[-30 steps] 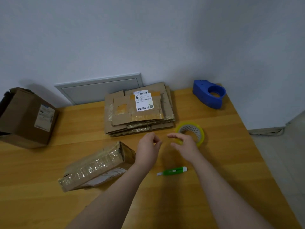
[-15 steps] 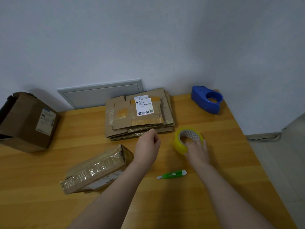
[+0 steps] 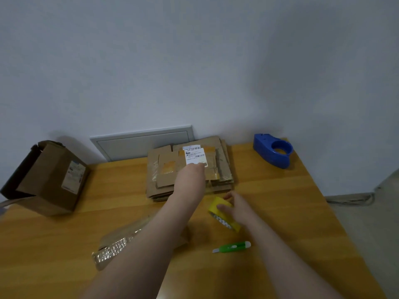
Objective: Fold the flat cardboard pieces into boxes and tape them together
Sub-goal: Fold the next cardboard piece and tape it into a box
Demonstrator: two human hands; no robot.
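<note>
The stack of flat cardboard pieces [image 3: 159, 186] lies at the far edge of the table [image 3: 280, 201], in the middle of the frame, against the wall. My left hand [image 3: 191, 176] reaches onto the top sheet, fingertips at the lower edge of its white label [image 3: 194, 156]; I cannot tell whether my fingers are pinching the cardboard or only resting on it. Just below and right of the stack, my right hand [image 3: 239, 207] grasps the yellow tape roll [image 3: 224, 220], thumb on its near side and fingers over the top, with the roll tilted on edge. A green utility knife [image 3: 233, 247] lies on the table below the roll. A flattened, tape-covered box [image 3: 114, 247] is partly hidden under my left forearm. A blue tape dispenser [image 3: 272, 153] sits at the table's upper right corner, and an open brown box [image 3: 51, 178] lies on its side at the left edge.
</note>
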